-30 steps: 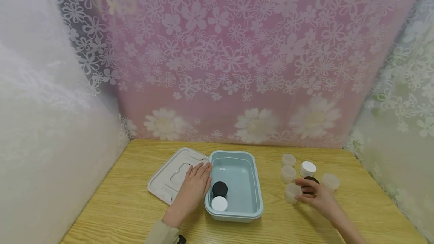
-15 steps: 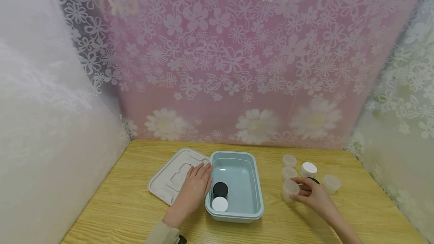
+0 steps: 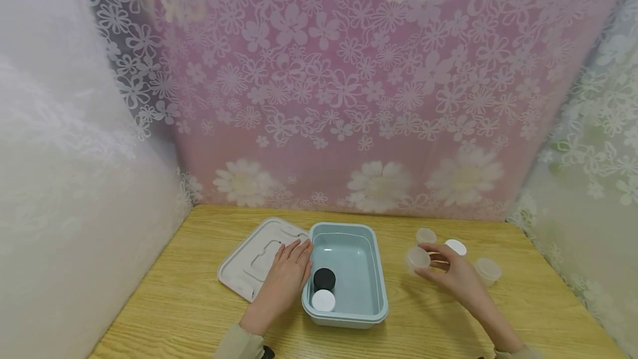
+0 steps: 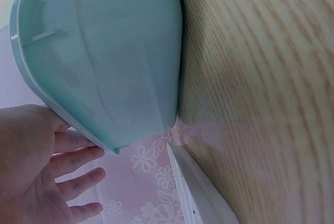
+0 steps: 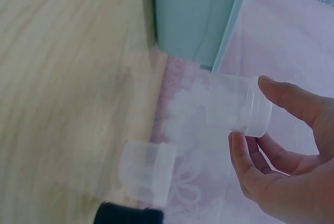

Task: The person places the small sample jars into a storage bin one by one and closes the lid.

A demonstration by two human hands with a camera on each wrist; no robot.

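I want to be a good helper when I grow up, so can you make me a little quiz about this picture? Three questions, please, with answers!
1. Pick one: what does the right hand hold?
A) a green glass bottle
B) a clear round plastic jar
C) a red metal spoon
2. Count: how many round things sit inside the pale blue rectangular plastic tub?
3. True or false: the flat pale plastic lid covers the tub.

Key:
1. B.
2. Two: a round black-topped container and a round white-topped container.
3. False. The lid lies beside the tub, on the left, on the wood-grain table.
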